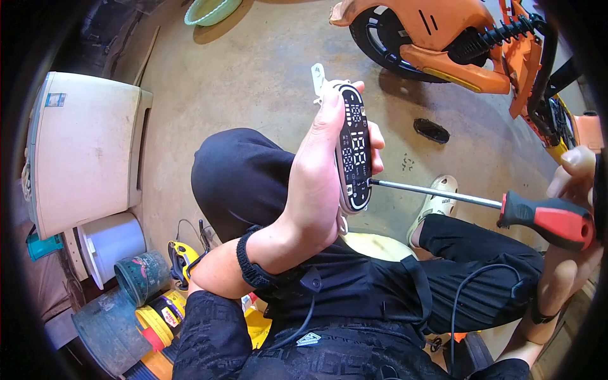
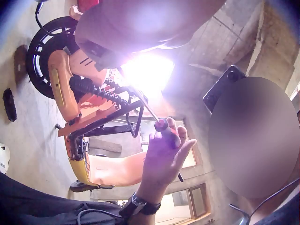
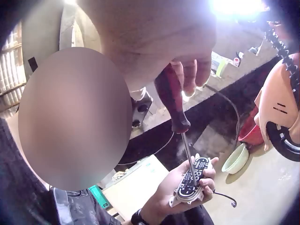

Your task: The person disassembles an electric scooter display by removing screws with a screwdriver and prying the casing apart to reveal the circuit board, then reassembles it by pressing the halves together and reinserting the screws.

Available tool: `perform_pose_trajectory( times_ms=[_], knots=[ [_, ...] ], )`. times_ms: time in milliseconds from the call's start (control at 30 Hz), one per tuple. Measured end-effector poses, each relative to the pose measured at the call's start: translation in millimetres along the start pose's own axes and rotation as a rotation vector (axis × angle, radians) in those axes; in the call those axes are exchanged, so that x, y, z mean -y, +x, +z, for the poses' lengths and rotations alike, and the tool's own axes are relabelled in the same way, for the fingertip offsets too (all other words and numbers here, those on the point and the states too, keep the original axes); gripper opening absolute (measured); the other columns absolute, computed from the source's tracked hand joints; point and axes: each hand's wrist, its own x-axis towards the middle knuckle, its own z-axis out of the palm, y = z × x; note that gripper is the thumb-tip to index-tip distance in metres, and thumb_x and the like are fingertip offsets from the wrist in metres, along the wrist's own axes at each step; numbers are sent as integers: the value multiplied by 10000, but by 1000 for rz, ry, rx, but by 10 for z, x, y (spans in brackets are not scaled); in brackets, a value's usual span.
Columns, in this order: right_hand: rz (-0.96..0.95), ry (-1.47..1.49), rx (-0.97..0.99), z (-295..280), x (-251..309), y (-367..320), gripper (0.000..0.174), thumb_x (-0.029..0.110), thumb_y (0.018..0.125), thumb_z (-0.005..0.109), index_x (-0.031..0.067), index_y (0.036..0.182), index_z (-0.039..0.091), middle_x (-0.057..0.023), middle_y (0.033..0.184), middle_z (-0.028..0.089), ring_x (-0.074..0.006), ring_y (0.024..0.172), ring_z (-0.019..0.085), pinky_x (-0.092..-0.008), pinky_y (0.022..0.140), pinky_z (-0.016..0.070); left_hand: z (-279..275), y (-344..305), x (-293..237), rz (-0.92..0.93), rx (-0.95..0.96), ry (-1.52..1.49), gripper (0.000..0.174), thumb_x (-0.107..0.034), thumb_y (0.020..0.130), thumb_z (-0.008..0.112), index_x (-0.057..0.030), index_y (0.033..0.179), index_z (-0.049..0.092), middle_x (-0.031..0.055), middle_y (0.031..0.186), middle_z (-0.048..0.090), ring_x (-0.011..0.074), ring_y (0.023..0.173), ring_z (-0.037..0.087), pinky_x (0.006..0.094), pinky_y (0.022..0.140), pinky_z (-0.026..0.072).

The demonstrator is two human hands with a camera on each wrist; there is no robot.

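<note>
In the head view the left hand (image 1: 313, 171) grips an oval black display panel (image 1: 356, 149) with white digits and a pale casing, thumb along its edge. The right hand (image 1: 573, 209) holds a red and black screwdriver (image 1: 551, 220) by the handle; its shaft reaches the panel's side near the lower end. From the right wrist, the screwdriver (image 3: 171, 96) points down over the display (image 3: 194, 178), which rests in the left hand (image 3: 168, 187). The left wrist view shows the right hand (image 2: 161, 159) around the handle, with the panel out of sight.
An orange two-wheeled vehicle (image 1: 443, 38) stands at the upper right. A dark oval piece (image 1: 432, 130) lies on the floor beside scattered small bits. At left are a white cabinet (image 1: 88, 152), a white bucket (image 1: 114, 247) and several tubs. A pale green basin (image 1: 212, 9) sits at the top.
</note>
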Motion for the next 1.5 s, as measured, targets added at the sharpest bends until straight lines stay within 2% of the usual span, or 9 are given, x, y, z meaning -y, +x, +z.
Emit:
perform_pose_trajectory(
  times_ms=[67,167,200,567,600,800,967,1133,1500],
  knots=[
    [252,106,-271,153,116,-118,739,393,833,853,103,1331,392,-285,1143,640,-238,893,684,-255,665,559,-17,8,12,8,-10,-13,514,-429,1096,350,-34,1411,443,105,872,627,169,721,621,279,680,520],
    [89,-74,-242,157,96,-58,701,369,859,832,110,1338,389,-275,1125,647,-228,825,686,-264,636,561,-4,2,-1,1,-8,-22,514,-428,1096,349,-33,1412,442,105,873,628,169,722,619,281,683,519],
    [77,-119,38,-67,89,-50,675,360,855,832,117,1311,397,-267,1130,648,-219,782,683,-263,625,553,-4,-2,-4,0,-9,-23,514,-428,1096,349,-33,1412,442,105,873,628,169,722,619,281,683,519],
    [257,-80,-216,63,106,-105,572,215,871,764,74,1296,409,-247,1075,674,-257,883,683,-333,802,571,8,-4,-2,-3,12,-8,526,-489,1095,386,-75,1417,428,45,851,611,121,724,593,255,695,486],
    [119,-4,-10,-155,-73,-163,536,187,859,762,89,1274,437,-240,1057,672,-261,942,667,-356,816,567,7,-3,0,-3,12,-8,526,-489,1095,386,-75,1417,428,45,851,611,121,724,593,255,695,486],
    [40,-52,-39,-240,-36,-120,505,195,853,771,104,1245,467,-214,1021,665,-260,894,663,-350,819,549,-5,16,31,23,-6,-15,523,-427,1101,348,-25,1426,428,103,879,629,168,740,617,284,702,519],
    [43,-104,-120,-354,45,-102,438,212,879,688,93,1246,481,-200,1041,641,-274,936,640,-401,914,503,22,-6,12,-8,2,43,534,-438,1086,426,-35,1437,424,95,939,642,136,781,607,272,739,533],
    [131,-140,-248,-315,115,-142,429,181,880,642,56,1251,466,-207,1078,631,-291,1027,614,-433,985,479,16,-51,-34,-71,103,-79,635,-190,976,692,-26,1495,364,76,990,654,119,816,628,251,749,517],
    [129,-116,-262,-338,81,-162,413,173,896,637,37,1247,466,-202,1086,638,-289,1006,649,-413,988,500,19,-61,-20,1,118,-85,690,-97,955,695,-14,1526,315,63,1019,652,122,845,631,260,786,518]
  ],
)
